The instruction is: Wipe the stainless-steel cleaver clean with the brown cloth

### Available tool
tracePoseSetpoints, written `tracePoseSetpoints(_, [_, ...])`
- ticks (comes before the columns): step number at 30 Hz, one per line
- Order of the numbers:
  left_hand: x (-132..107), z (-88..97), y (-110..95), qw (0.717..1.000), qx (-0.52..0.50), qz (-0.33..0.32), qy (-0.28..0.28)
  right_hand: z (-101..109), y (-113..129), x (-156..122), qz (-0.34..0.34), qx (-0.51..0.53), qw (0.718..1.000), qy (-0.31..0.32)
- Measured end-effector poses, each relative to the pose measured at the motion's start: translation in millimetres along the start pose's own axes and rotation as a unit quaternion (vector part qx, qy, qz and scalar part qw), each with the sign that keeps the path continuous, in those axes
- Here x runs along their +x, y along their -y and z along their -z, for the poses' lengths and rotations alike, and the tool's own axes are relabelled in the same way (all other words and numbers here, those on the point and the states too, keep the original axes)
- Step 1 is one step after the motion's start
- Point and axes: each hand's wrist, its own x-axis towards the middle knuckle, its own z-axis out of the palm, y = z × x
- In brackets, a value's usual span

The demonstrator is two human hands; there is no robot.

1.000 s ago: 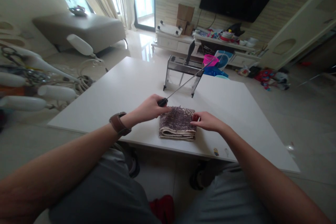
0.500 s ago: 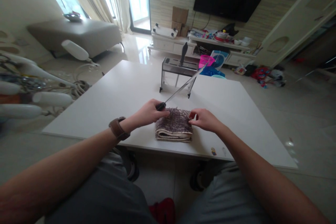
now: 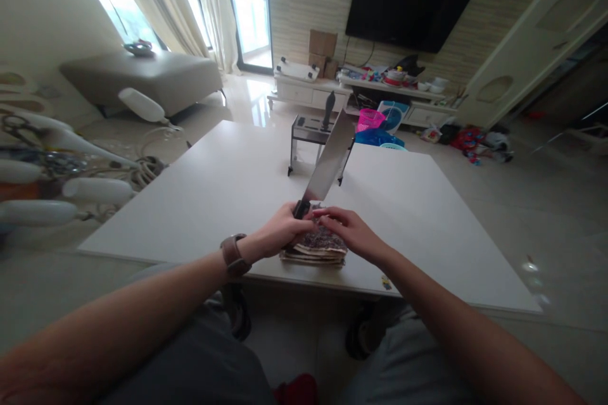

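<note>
My left hand [image 3: 286,226], with a brown watch strap on the wrist, is closed round the black handle of a broad kitchen knife [image 3: 330,155]. The blade points up and away, its flat face turned to me. My right hand [image 3: 346,228] holds nothing; its fingers stretch leftward, close by the knife handle and my left fingers. Whether they touch is unclear. Beneath both hands a folded brown-and-cream towel [image 3: 320,254] lies near the table's front edge. Behind the blade stands a knife block [image 3: 311,126], partly hidden, with one black-handled knife [image 3: 329,111] in it.
The white table [image 3: 228,183] spreads out around the towel. A small sticker [image 3: 386,282] is on its front edge at right. White lamp-like parts and cables [image 3: 149,164] crowd the left. Beyond the table are a pink basket [image 3: 370,119] and a low cabinet [image 3: 297,92].
The knife has turned so its flat face shows, and its blade stands steeper. My right hand has moved left from the towel's right side to near the handle.
</note>
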Motion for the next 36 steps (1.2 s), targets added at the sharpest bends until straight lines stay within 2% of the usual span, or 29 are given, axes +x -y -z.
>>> tracePoseSetpoints(4, [1.6, -17.2, 7.6, 0.982, 0.139, -0.101, -0.074, -27.9, -0.7, -2.3, -0.027, 0.131, 0.991, -0.025])
tracePoseSetpoints(8, [7.7, -33.6, 20.9, 0.958, 0.232, -0.133, -0.1, -37.7, -8.6, 0.8, 0.0, 0.125, 0.986, -0.112])
tracePoseSetpoints(11, [12.5, -41.3, 27.1, 0.955, 0.236, -0.16, -0.077, -33.8, -10.9, 2.5, 0.015, 0.093, 0.982, -0.164])
tracePoseSetpoints(14, [12.6, -39.8, 22.9, 0.95, 0.246, -0.192, -0.021, -23.5, -9.3, 2.8, 0.027, 0.04, 0.982, -0.181])
tracePoseSetpoints(17, [9.5, -29.9, 14.3, 0.944, 0.261, -0.2, 0.03, -9.4, -10.3, 3.2, -0.017, 0.032, 0.981, -0.192])
tracePoseSetpoints(20, [11.4, -13.2, 13.9, 0.948, 0.282, -0.143, 0.017, 7.5, -15.9, 2.6, -0.065, 0.05, 0.976, -0.202])
tracePoseSetpoints(22, [16.8, 1.6, 20.3, 0.951, 0.292, -0.085, -0.059, 19.8, -19.9, 0.2, -0.06, 0.01, 0.975, -0.216])
tracePoseSetpoints(24, [23.1, 17.8, 29.8, 0.941, 0.302, -0.027, -0.149, 30.8, -22.5, -4.1, -0.04, -0.045, 0.97, -0.234])
tracePoseSetpoints(26, [27.0, 32.4, 40.1, 0.932, 0.294, 0.054, -0.204, 38.8, -23.2, -9.5, -0.032, -0.08, 0.966, -0.243])
tracePoseSetpoints(27, [27.7, 38.1, 45.3, 0.931, 0.284, 0.101, -0.205, 41.4, -23.0, -12.2, -0.033, -0.089, 0.966, -0.242])
tracePoseSetpoints(29, [26.5, 45.4, 56.1, 0.935, 0.246, 0.19, -0.169, 44.2, -22.1, -16.8, -0.036, -0.099, 0.966, -0.238])
tracePoseSetpoints(31, [23.6, 47.6, 67.1, 0.947, 0.196, 0.228, -0.115, 44.8, -20.8, -19.7, -0.033, -0.103, 0.965, -0.237])
tracePoseSetpoints(36, [18.6, 45.8, 83.4, 0.98, 0.131, 0.144, -0.048, 44.9, -17.2, -20.8, -0.014, -0.108, 0.962, -0.251])
